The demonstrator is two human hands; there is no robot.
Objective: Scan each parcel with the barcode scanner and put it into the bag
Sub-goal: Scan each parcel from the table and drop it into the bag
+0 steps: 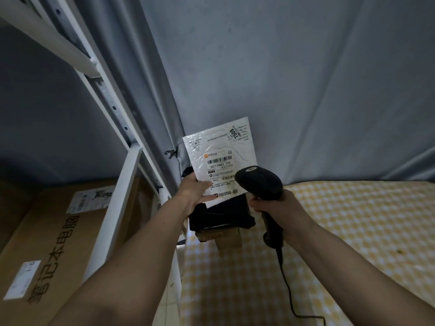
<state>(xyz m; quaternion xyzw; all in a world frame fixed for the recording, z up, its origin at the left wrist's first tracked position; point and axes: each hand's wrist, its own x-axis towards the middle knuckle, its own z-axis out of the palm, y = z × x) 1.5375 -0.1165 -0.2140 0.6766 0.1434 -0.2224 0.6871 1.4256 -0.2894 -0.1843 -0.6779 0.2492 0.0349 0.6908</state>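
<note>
Hanging across the back of the view, a grey curtain (282, 78) fills most of the room behind the hands, falling in long folds. A white metal rack (113, 128) slants down the left side, and behind it lies a large cardboard box (54, 236) printed with dark characters and bearing white labels. To the right spreads a bed (341, 243) covered in a yellow-and-white check cloth; its far edge meets the curtain.

Near the bed's left corner a black item (221, 215) sits on top of a smaller brown box (229, 238); both are dim and partly hidden by the hands, so what they are cannot be told.

The left hand (190, 191) holds the parcel (220, 158), a flat white mailer, upright in the air above that black item, thumb across its lower left corner and fingers behind it. Its printed label faces the camera, with barcodes and small text, much of it too fine to read.

The right hand (277, 205) has its grip clenched round the handle of the black barcode scanner (261, 182), whose head sits just beside the parcel's lower right edge, overlapping it in view. The scanner's cable (289, 297) trails down and runs out of the bottom of the frame.
</note>
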